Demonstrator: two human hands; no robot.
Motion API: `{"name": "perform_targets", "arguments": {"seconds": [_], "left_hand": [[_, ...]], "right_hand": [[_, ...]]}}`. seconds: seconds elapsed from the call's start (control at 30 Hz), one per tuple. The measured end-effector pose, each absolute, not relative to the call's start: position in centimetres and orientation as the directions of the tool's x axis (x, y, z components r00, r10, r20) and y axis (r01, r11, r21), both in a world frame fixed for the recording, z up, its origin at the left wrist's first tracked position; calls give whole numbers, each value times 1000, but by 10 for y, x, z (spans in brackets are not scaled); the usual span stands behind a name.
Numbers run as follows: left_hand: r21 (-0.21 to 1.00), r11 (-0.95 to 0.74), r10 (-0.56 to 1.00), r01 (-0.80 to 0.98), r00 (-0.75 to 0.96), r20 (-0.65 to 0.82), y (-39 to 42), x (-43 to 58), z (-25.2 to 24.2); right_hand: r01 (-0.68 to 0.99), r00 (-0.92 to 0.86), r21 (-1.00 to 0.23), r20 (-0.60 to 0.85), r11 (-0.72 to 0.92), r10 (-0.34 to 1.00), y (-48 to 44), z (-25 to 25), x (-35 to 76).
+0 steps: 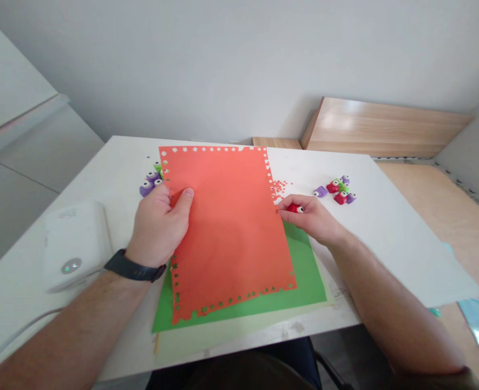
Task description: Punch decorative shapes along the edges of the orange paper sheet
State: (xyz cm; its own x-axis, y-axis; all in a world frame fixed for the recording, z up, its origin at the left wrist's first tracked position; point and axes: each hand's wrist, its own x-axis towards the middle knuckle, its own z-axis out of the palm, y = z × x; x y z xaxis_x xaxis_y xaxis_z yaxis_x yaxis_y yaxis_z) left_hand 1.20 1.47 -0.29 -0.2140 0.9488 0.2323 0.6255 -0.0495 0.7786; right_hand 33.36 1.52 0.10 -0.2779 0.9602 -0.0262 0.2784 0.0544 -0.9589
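Observation:
An orange-red paper sheet (231, 216) lies on the table, with small star-shaped holes punched along its edges. My left hand (160, 225) grips its left edge, thumb on top. My right hand (308, 216) holds a small red craft punch (295, 208) at the sheet's right edge, and the paper's edge seems to sit in its slot. Under the orange sheet lies a green paper sheet (308, 271), also punched, over a pale sheet (239, 338). Tiny orange paper stars (280, 187) are scattered beside the right edge.
Several colourful craft punches (339, 189) stand to the right and several more (152, 181) to the left of the sheet. A white device (74, 244) with a cable sits at the left on the white table (324, 173). Wooden boards (385, 127) lean behind.

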Motion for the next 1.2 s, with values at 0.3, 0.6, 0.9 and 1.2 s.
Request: {"name": "perform_targets", "arguments": {"seconds": [0.3, 0.6, 0.9, 1.2], "left_hand": [[799, -57, 943, 598, -231, 240, 13, 13, -1], [784, -34, 933, 620, -262, 247, 11, 15, 3], [818, -55, 937, 572, -254, 240, 13, 12, -2], [814, -53, 937, 579, -254, 242, 13, 12, -1]], "right_hand": [[390, -258, -919, -41, 65, 965, 15, 0, 334], [447, -242, -893, -59, 57, 968, 15, -1, 334], [597, -153, -796, 16, 105, 988, 18, -9, 336], [713, -133, -679, 116, 176, 984, 22, -15, 336]]}}
